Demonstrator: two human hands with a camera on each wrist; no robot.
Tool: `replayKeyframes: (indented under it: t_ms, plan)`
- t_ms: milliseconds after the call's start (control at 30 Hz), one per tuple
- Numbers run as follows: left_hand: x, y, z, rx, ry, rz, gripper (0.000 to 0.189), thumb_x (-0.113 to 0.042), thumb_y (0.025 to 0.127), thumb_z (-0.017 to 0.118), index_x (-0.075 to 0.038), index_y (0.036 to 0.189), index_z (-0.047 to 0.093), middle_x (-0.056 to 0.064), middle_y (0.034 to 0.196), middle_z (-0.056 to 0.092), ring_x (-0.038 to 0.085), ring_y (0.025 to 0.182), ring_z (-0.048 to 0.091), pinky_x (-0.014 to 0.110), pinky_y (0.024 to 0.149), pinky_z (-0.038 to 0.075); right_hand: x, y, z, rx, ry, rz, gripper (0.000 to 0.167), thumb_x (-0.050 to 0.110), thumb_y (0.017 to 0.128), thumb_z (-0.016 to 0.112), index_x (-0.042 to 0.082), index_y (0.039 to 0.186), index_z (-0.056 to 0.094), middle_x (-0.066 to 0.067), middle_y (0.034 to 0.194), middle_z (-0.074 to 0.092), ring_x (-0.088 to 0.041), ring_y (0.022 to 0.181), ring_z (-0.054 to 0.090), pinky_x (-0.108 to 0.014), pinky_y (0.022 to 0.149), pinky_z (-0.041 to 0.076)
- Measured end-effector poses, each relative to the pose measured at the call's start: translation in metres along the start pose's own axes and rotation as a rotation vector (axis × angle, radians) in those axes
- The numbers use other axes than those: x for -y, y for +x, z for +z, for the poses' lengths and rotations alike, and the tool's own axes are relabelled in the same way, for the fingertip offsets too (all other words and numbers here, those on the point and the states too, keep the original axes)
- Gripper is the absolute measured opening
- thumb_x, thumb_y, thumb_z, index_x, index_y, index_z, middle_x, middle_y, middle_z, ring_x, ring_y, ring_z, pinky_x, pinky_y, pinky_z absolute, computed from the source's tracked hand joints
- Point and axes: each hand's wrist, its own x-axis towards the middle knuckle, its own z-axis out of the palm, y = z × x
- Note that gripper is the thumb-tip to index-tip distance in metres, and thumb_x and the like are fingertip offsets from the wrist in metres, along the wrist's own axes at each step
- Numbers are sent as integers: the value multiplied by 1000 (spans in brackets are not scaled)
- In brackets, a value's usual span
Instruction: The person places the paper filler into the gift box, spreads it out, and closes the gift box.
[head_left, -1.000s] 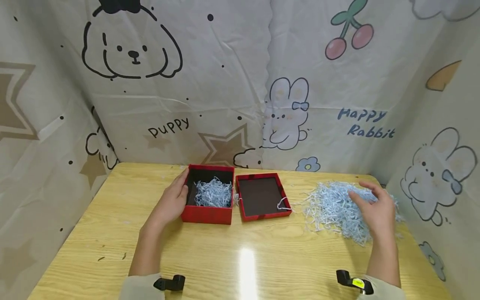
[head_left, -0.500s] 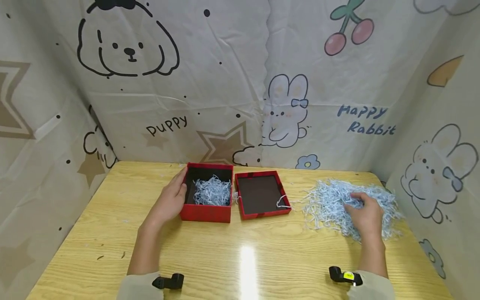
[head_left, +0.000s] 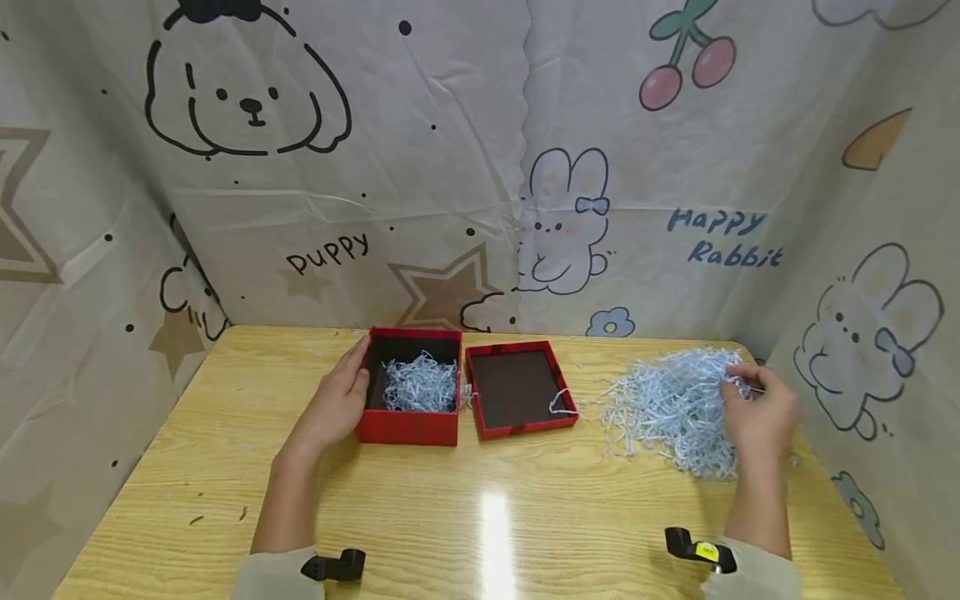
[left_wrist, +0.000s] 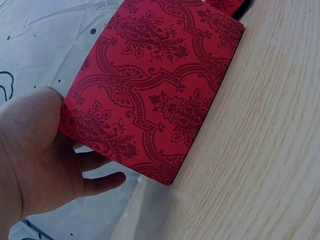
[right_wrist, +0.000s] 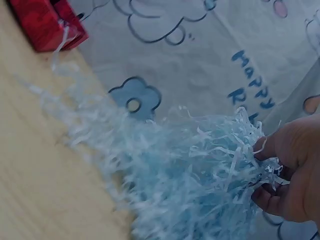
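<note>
At the left wall of a red patterned box (head_left: 408, 427) lies my left hand (head_left: 335, 404), its fingers fairly straight along the side. The left wrist view shows the box's front face (left_wrist: 150, 85) close up, with that hand (left_wrist: 45, 155) at its edge. A clump of pale blue shredded paper (head_left: 422, 383) sits inside the box. At the far right, my right hand (head_left: 763, 412) pinches strands at the edge of a larger heap of shredded paper (head_left: 675, 408). Strands stick out between its thumb and fingers (right_wrist: 272, 200) in the right wrist view.
A red lid (head_left: 521, 390) lies inside up just right of the box, with a white cord (head_left: 561, 403) at its right edge. Behind the wooden table (head_left: 405, 517) hangs a printed cloth backdrop (head_left: 450, 167), which also encloses both sides.
My right hand came down into the heap, then shifted right and gripped strands of shredded paper; the heap's right side is drawn in. My left hand stays at the box.
</note>
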Motion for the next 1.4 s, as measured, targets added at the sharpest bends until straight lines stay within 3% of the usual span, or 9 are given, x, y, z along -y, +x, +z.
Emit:
replayKeyframes:
  t_ms: [167, 367, 467, 600, 700, 900, 1200, 1400]
  plan:
    - [0, 1, -2, -15, -6, 7, 59, -15, 114, 34, -7, 170, 18, 19, 175, 18, 40, 161, 14, 61, 129, 14, 25, -3, -14, -66, 47, 13, 26, 14, 103, 67, 6, 127, 72, -9, 129, 65, -16, 105, 56, -18, 74, 46]
    - [3, 2, 0, -15, 6, 10, 59, -16, 114, 34, -8, 170, 17, 18, 175, 18, 40, 161, 15, 60, 129, 14, 45, -9, -25, -104, 107, 14, 27, 15, 104, 66, 10, 129, 74, -8, 143, 65, -20, 132, 57, -22, 98, 52]
    - [4, 2, 0, -15, 12, 3, 59, -17, 114, 33, -10, 170, 16, 17, 176, 18, 39, 162, 14, 60, 129, 14, 53, -9, -30, -101, 121, 8, 26, 17, 103, 67, 13, 128, 75, -6, 144, 65, -18, 132, 57, -17, 92, 51]
    - [5, 2, 0, -16, 7, 3, 59, -18, 114, 33, -11, 171, 16, 15, 176, 17, 38, 162, 14, 60, 129, 14, 67, -6, -35, -127, 149, -52, 22, 17, 101, 70, 12, 122, 77, -1, 132, 68, -12, 120, 60, -12, 81, 49]
    - [6, 3, 1, -16, 5, 6, 60, -17, 114, 34, -11, 171, 16, 15, 176, 18, 38, 162, 14, 59, 130, 14, 80, -5, -37, -130, 180, -77, 21, 15, 100, 71, 12, 120, 78, 5, 124, 67, -7, 112, 58, -13, 82, 49]
    - [4, 3, 1, -13, 8, -8, 60, -18, 114, 33, -11, 171, 15, 14, 176, 17, 37, 162, 13, 59, 130, 14, 112, -7, -39, -118, 249, -118, 21, 10, 99, 72, 11, 120, 78, 11, 121, 65, -7, 115, 57, -19, 89, 50]
    - [2, 1, 0, -8, 9, -10, 60, -19, 114, 33, -11, 171, 15, 15, 176, 17, 37, 162, 14, 59, 129, 14, 162, -21, -28, -93, 366, -274, 17, 3, 96, 73, 5, 112, 78, 13, 109, 65, -7, 104, 62, -18, 82, 52]
    - [2, 2, 0, -4, -6, -9, 60, -19, 115, 33, -12, 171, 14, 14, 176, 16, 36, 162, 13, 59, 130, 13, 196, -32, -15, -59, 438, -447, 12, 3, 94, 75, 3, 106, 80, 10, 102, 67, -10, 89, 61, -20, 69, 48]
